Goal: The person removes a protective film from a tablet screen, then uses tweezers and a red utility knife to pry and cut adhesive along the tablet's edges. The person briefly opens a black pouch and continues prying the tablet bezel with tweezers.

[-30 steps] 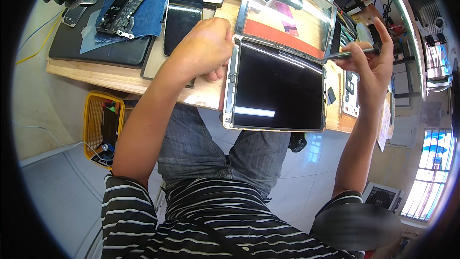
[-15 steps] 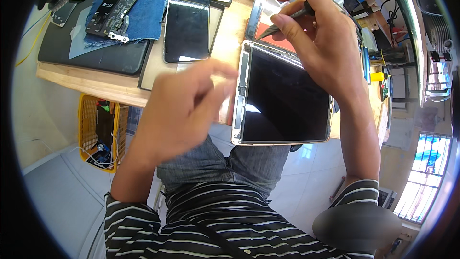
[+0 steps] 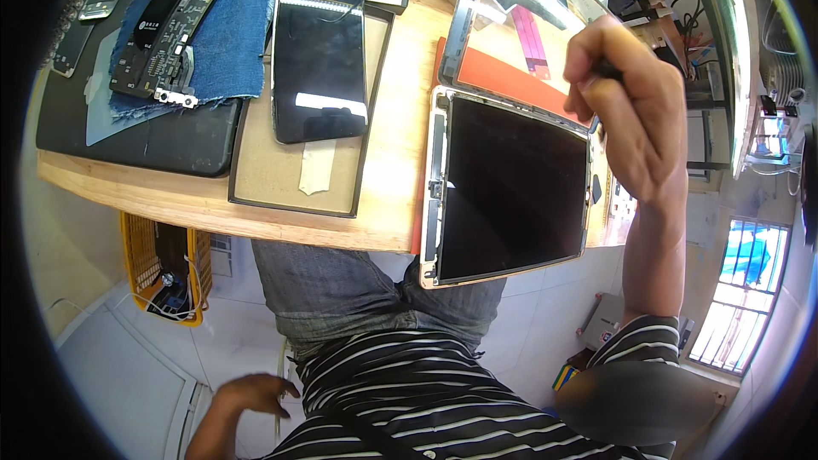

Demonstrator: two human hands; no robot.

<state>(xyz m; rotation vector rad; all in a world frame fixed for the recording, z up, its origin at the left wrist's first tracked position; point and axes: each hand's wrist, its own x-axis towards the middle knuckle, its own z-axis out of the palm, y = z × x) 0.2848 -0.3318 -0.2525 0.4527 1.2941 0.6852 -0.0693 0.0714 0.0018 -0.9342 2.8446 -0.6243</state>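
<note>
A tablet (image 3: 520, 196) with its front glass off and its black display showing lies at the table's front edge, overhanging slightly toward my lap. Beyond its far edge, the framed clear glass panel (image 3: 468, 34) rests on a red-orange mat (image 3: 511, 92); a pink strip (image 3: 532, 43) shows there. My right hand (image 3: 630, 111) hovers over the tablet's far right corner. Its fingers are curled closed round dark tweezers, mostly hidden in the grip. Low by my left side, away from the table, my left hand (image 3: 256, 396) hangs with loosely bent fingers, holding nothing visible.
Left of the tablet, a phone (image 3: 319, 60) lies in a shallow tray (image 3: 256, 179) with a pale tape piece. Farther left, a circuit board (image 3: 162, 43) rests on blue denim (image 3: 234, 34) over a black slab. A yellow basket (image 3: 204, 268) stands below the table.
My left hand has dropped from beside the tablet to my side. My right hand has moved right from the tablet's far left corner, its fingers curling in. The view has shifted.
</note>
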